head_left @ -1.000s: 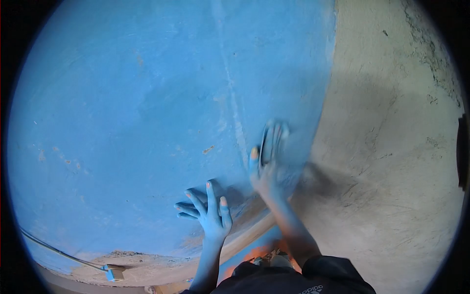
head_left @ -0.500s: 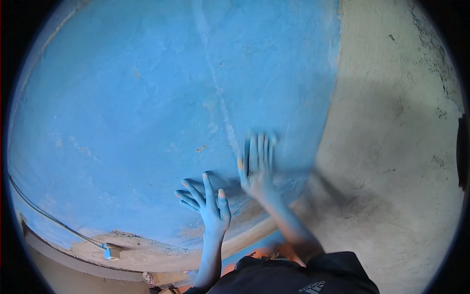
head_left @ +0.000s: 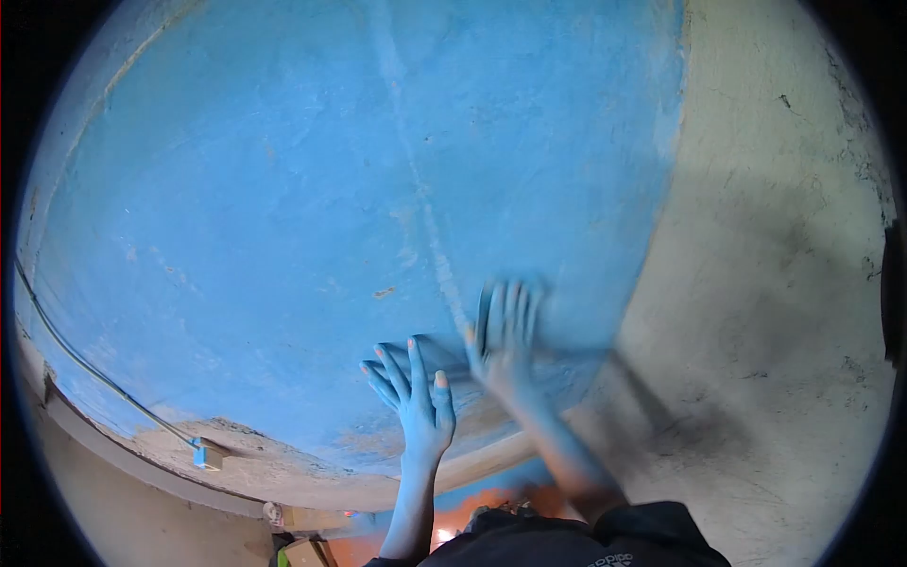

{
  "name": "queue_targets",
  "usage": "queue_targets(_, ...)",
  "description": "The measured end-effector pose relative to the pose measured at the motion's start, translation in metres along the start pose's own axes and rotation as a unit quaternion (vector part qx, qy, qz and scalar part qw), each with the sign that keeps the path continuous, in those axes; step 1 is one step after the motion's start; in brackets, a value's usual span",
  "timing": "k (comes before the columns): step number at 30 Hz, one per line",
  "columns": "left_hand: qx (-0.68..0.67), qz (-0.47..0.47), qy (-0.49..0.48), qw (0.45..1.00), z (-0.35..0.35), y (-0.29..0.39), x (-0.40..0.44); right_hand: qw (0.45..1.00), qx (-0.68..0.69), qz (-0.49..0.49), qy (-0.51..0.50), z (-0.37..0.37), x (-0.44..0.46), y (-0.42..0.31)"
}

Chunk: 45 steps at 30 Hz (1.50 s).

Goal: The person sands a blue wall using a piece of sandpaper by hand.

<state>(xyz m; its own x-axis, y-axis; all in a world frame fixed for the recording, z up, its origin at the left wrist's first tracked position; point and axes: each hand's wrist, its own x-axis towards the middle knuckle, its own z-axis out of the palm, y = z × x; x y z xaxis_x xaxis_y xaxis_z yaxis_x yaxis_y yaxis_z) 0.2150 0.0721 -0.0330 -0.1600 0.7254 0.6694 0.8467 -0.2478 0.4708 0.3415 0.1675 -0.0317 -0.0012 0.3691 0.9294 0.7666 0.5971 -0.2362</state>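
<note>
Flat pad held under the right hand, just beside the pale streak

The pale streak (head_left: pixel 430 227) runs down the blue wall (head_left: pixel 236 236), chalky and uneven against the paint. Just right of its lower end, the flat pad (head_left: pixel 484 317) lies under the right hand (head_left: pixel 510 340), between the fingers and the wall. Only its thin, dark, straight-looking edge shows, along the index-finger side; the rest is covered, so its full shape and material cannot be told. The fingers are straight, nearly parallel and laid flat over it, with the thumb out at its near edge; motion blurs them.

Below the streak and a little to its left, the left hand (head_left: pixel 420 406) is empty, its fingers spread and slightly bent, their tips at the wall. Both hands are coated in blue, powdery-looking matter, with bare nails showing on the left.

Well to the right of the streak, the greenish-grey wall section (head_left: pixel 756 208) is rough and scuffed. Far down to its left, a thin cable (head_left: pixel 99 375) meets a small boxy fitting (head_left: pixel 207 455) near a crumbly bare patch (head_left: pixel 274 449).
</note>
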Motion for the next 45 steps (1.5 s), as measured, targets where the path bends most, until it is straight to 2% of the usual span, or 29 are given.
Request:
queue_targets(2, 0.014, -0.012, -0.013, 1.000, 0.002, 0.007, 0.000, 0.984, 0.008, -0.005, -0.176, 0.010, -0.106, 0.006)
queue_targets(4, 0.025, -0.020, -0.019, 0.999, 0.000, 0.010, 0.000, 0.982, 0.028, 0.002, -0.187, 0.007, -0.118, 0.017)
queue_targets(5, 0.025, -0.018, -0.019, 0.999, 0.000, 0.010, 0.003, 0.981, 0.041, 0.002, -0.187, 0.010, -0.117, 0.021)
queue_targets(6, 0.025, -0.020, -0.021, 0.999, -0.001, 0.009, 0.001, 0.992, 0.071, -0.019, -0.099, 0.002, -0.072, 0.021)
queue_targets(8, 0.026, -0.025, -0.023, 0.999, 0.000, 0.008, -0.003, 0.996, 0.063, -0.033, -0.060, -0.024, 0.021, 0.012)
queue_targets(10, 0.031, -0.024, -0.019, 0.999, 0.001, 0.007, -0.003, 0.995, 0.065, -0.027, -0.064, -0.043, 0.082, 0.008)
queue_targets(13, 0.008, -0.029, -0.007, 1.000, 0.003, 0.013, -0.003, 0.999, 0.032, -0.005, -0.039, -0.023, 0.054, 0.002)
queue_targets(14, 0.007, -0.028, -0.006, 1.000, 0.006, 0.015, -0.001, 0.999, 0.046, -0.025, -0.013, -0.011, 0.020, 0.002)
queue_targets(16, 0.009, -0.029, -0.008, 1.000, 0.009, 0.016, -0.004, 0.976, 0.012, 0.028, -0.218, 0.014, -0.085, 0.013)
queue_targets(18, 0.004, -0.024, -0.023, 0.999, 0.009, 0.017, -0.007, 0.961, -0.031, -0.033, -0.272, 0.013, -0.141, 0.027)
queue_targets(21, 0.014, -0.015, -0.027, 0.999, 0.010, 0.010, -0.010, 0.998, 0.017, -0.001, -0.065, 0.002, -0.061, 0.034)
queue_targets(23, 0.007, -0.011, -0.017, 1.000, 0.015, 0.012, -0.009, 0.999, 0.012, -0.035, -0.033, -0.039, 0.040, 0.026)
queue_targets(25, -0.005, -0.011, -0.005, 1.000, 0.019, 0.019, -0.007, 0.999, 0.023, -0.019, -0.022, -0.054, 0.091, 0.027)
queue_targets(27, -0.004, -0.012, -0.017, 1.000, 0.019, 0.023, -0.008, 1.000, 0.016, -0.004, -0.015, -0.037, 0.063, 0.027)
queue_targets(30, -0.024, -0.010, -0.018, 0.999, 0.024, 0.028, -0.003, 0.999, 0.031, -0.015, -0.024, 0.000, -0.043, 0.035)
queue_targets(32, -0.029, -0.006, -0.020, 0.999, 0.023, 0.027, -0.007, 0.968, -0.052, -0.002, -0.245, 0.012, -0.130, 0.043)
queue_targets(35, -0.022, 0.006, -0.022, 0.999, 0.021, 0.025, -0.006, 0.992, 0.027, 0.011, -0.122, -0.001, -0.072, 0.037)
queue_targets(37, -0.019, -0.003, -0.025, 0.999, 0.023, 0.025, -0.006, 0.999, 0.014, -0.035, -0.030, -0.028, 0.026, 0.029)
queue_targets(39, -0.026, -0.008, -0.016, 1.000, 0.025, 0.031, -0.004, 0.999, 0.031, -0.028, -0.010, -0.051, 0.098, 0.025)
queue_targets(42, -0.030, -0.008, -0.005, 0.999, 0.026, 0.031, -0.005, 0.999, -0.017, -0.029, -0.023, -0.034, 0.084, 0.026)
queue_targets(44, -0.036, -0.010, 0.000, 0.999, 0.030, 0.030, -0.003, 0.999, -0.029, -0.039, 0.015, 0.003, 0.007, 0.033)
queue_targets(45, -0.038, -0.015, -0.002, 0.999, 0.030, 0.030, -0.005, 0.991, -0.041, -0.019, -0.129, 0.009, -0.043, 0.034)
